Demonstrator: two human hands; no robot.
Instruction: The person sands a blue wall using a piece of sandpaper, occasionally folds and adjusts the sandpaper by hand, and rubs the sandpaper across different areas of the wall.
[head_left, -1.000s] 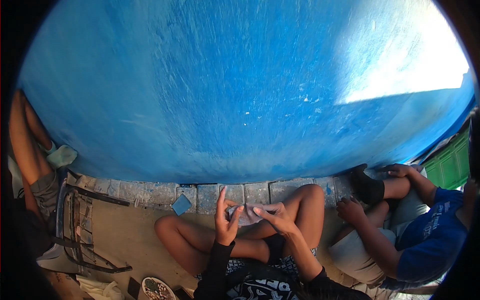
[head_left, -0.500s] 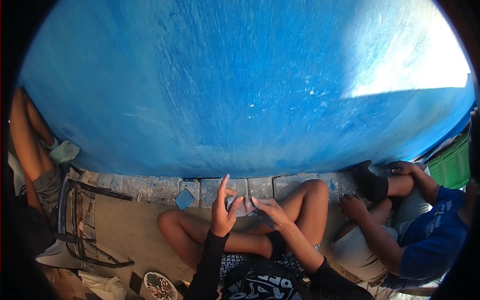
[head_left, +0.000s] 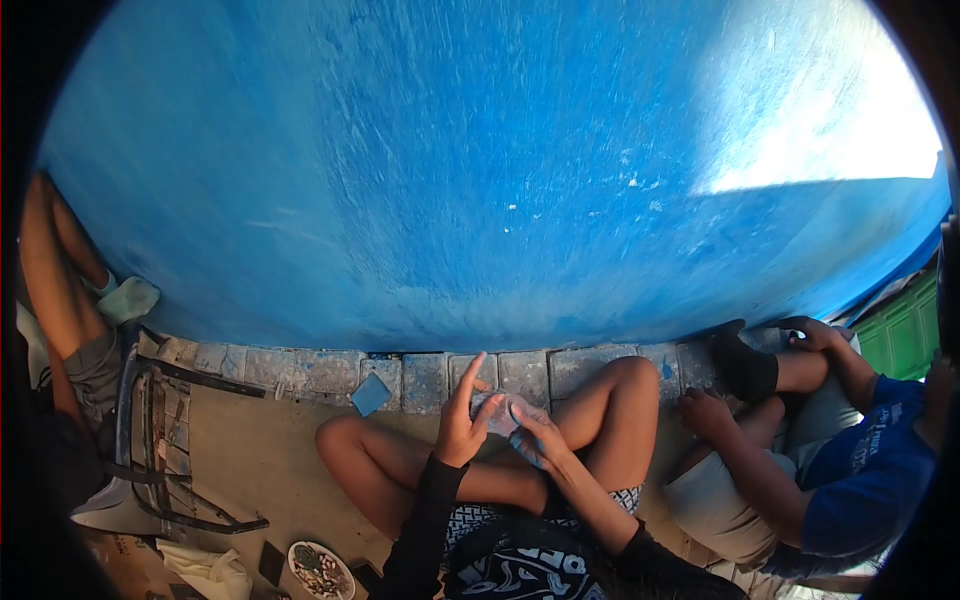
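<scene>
Over my crossed legs, my left hand point(head_left: 460, 425) pinches a small, crumpled, greyish-pink piece point(head_left: 494, 408), which looks like a rag or worn sheet. The index finger of that hand points upward, away from the piece. My right hand point(head_left: 540, 437) grips the same piece from the other side, thumb on top. Blue colour shows along the right hand's lower edge; whether it is paint or part of the held piece, I cannot tell. Beyond my left knee, a flat blue square point(head_left: 370, 395) lies on the grey paving blocks point(head_left: 428, 383).
A blue-painted wall point(head_left: 450, 200) rises in front. To the left are a black metal chair frame point(head_left: 150, 430) and a person's bare leg point(head_left: 55, 270). A person in a blue shirt point(head_left: 865, 470) sits at right, near a green crate point(head_left: 900, 322). A white bowl point(head_left: 294, 568) with mixed bits stands lower left.
Both hands have shifted slightly to the right with the piece. My right hand has turned, so more blue shows at its lower edge.
</scene>
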